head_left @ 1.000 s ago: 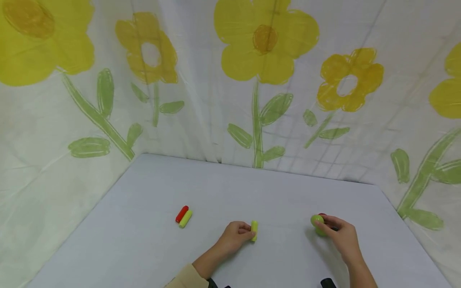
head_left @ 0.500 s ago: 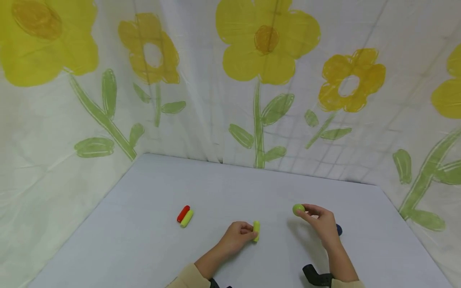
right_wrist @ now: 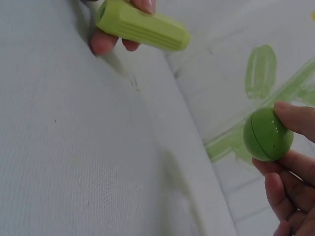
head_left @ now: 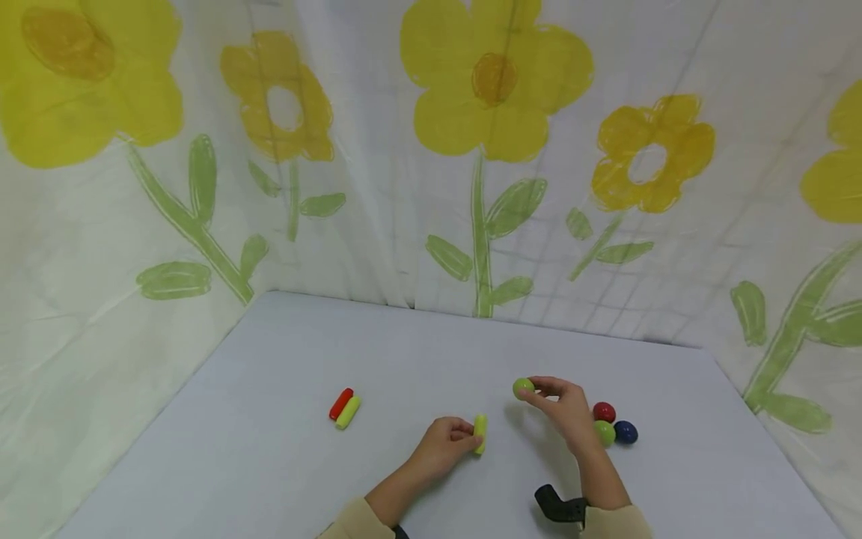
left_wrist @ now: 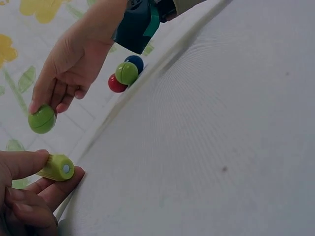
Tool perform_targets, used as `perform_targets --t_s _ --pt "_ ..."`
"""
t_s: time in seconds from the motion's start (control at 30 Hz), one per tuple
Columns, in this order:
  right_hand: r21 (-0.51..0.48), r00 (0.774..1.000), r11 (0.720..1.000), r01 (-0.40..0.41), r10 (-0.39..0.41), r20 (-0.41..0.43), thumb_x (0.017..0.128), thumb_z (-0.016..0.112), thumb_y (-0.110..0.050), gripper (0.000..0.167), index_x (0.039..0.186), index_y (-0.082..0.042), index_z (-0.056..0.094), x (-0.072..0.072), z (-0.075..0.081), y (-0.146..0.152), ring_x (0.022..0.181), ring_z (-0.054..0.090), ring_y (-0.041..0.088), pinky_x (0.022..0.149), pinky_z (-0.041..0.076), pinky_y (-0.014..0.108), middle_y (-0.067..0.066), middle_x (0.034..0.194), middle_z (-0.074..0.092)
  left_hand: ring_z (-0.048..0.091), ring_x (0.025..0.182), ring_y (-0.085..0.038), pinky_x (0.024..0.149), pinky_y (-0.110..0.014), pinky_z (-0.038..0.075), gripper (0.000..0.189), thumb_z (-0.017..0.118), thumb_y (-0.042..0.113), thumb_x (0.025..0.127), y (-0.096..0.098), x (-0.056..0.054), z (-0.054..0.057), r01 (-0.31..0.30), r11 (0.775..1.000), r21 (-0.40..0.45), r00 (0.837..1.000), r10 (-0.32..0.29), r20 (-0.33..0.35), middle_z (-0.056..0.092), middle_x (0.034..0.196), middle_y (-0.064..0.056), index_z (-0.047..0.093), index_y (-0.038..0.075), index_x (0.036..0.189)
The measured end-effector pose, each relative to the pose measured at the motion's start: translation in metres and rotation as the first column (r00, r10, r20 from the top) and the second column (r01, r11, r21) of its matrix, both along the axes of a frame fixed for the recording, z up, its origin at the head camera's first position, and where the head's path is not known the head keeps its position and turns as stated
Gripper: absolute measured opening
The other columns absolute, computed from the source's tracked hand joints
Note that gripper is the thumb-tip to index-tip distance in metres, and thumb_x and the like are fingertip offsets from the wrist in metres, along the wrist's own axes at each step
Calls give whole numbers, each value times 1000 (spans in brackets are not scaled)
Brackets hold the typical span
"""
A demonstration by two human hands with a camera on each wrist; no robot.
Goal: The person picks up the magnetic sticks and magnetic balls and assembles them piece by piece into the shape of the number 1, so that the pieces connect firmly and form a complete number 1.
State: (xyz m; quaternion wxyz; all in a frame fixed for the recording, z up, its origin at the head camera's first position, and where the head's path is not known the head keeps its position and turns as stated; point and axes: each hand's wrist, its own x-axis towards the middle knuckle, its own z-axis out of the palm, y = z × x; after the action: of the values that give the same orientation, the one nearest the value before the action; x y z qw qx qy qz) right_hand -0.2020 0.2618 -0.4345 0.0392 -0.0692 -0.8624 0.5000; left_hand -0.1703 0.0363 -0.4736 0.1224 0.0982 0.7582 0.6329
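Observation:
My left hand (head_left: pixel 438 449) pinches a yellow-green ribbed rod (head_left: pixel 480 434) at the middle of the white table. In the left wrist view a small silvery disc shows in the end of that rod (left_wrist: pixel 63 167). Held between the thumb and fingers of my right hand (head_left: pixel 564 410) is a light green ball (head_left: pixel 523 388), whose shadow falls on the table below. A thin seam runs round the ball (right_wrist: pixel 267 134) in the right wrist view. The ball is apart from the rod, up and to its right in the head view.
Right of my right forearm, a red ball (head_left: pixel 604 412), another green ball (head_left: pixel 604 433) and a dark blue ball (head_left: pixel 626 432) sit clustered. Farther left lie a red rod (head_left: pixel 341 403) and a yellow-green rod (head_left: pixel 348 412) side by side. A flower-printed curtain (head_left: pixel 377 224) stands behind the table (head_left: pixel 269 479).
My right hand has lifted the green ball away from the cluster and carried it left towards the rod, uncovering the other balls. The left hand has stayed in place with its rod.

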Motion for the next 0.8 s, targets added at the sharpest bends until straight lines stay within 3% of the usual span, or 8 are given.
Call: perform_targets --t_s 0.47,0.8 --pt "-16 995 997 -81 80 -61 79 81 -24 39 109 0 72 -6 -8 -36 92 54 19 71 42 28 7 101 67 59 73 -9 66 -25 46 16 69 7 87 0 -1 -2 18 1000 24 1000 -17 -21 70 81 -11 65 -8 94" --pt "-37 991 992 -120 118 -58 79 82 -21 35 105 -1 73 -5 -14 -48 90 55 18 72 41 31 5 97 67 59 72 -8 65 -24 45 18 67 8 89 -2 -1 1 28 1000 12 1000 -28 11 71 80 -11 65 -8 96"
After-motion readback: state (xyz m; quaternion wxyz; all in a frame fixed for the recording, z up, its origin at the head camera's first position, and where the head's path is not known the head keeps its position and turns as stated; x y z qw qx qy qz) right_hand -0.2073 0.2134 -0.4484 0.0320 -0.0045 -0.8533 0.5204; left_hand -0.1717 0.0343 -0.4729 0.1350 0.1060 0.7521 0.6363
